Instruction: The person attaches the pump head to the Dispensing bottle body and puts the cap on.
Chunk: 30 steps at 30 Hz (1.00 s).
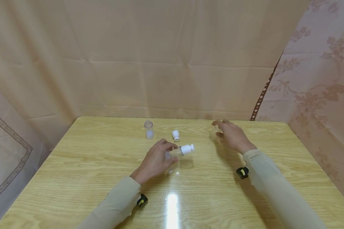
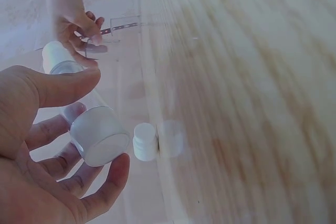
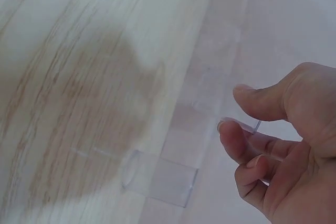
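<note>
My left hand (image 1: 157,156) grips a small clear bottle (image 2: 102,135) with a whitish base. The bottle is tilted, and its white pump top (image 1: 187,149) points right. On the right of the table, my right hand (image 1: 232,135) pinches a clear cylindrical cap (image 3: 247,125) between thumb and fingertips; it is faint against the background. Below that hand, a second clear cylinder (image 3: 160,179) stands on the tabletop. A loose white pump top (image 1: 175,135) rests beyond my left hand. To its left is another clear container (image 1: 149,128) with a whitish lower part.
The wood-grain table (image 1: 103,184) ends at a beige cloth (image 1: 160,79) hung behind it. Floral cloth (image 1: 318,79) hangs on the right. A black wrist device (image 1: 242,172) sits at the right sleeve, another device (image 1: 142,200) at the left sleeve.
</note>
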Each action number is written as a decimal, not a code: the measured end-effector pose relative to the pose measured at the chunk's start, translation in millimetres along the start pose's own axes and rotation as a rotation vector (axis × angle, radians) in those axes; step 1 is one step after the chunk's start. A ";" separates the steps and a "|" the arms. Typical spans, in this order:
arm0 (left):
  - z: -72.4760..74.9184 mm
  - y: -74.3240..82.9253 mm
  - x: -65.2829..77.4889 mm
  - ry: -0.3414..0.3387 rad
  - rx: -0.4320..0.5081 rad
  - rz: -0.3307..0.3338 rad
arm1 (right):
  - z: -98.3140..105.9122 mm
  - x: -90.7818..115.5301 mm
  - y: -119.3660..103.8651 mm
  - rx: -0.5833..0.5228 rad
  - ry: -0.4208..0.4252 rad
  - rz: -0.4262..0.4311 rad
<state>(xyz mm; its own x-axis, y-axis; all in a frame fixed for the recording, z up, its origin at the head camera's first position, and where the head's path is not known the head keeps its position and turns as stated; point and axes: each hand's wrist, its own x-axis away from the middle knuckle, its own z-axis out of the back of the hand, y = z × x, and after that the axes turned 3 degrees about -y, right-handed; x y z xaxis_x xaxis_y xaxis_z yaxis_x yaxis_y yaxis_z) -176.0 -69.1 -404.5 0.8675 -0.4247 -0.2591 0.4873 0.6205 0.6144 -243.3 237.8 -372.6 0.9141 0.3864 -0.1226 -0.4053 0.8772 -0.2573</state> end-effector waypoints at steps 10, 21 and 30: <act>0.9 -2.5 -1.8 0.004 0.023 0.031 | 3.8 11.8 -11.7 -0.083 0.085 0.076; 1.9 -3.7 -2.8 0.034 0.033 0.028 | 11.5 21.7 -26.7 -0.252 0.078 0.102; 3.2 -5.1 -3.8 0.049 0.042 0.011 | 13.2 26.5 -34.5 -0.422 0.056 0.140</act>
<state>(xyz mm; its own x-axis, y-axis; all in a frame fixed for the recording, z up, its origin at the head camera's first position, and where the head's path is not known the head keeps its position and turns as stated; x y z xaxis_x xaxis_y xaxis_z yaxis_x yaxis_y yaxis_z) -182.1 -72.8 -404.2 0.8772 -0.3844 -0.2877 0.4738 0.5963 0.6480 -205.0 221.6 -354.4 0.8531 0.4667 -0.2331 -0.5036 0.6201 -0.6015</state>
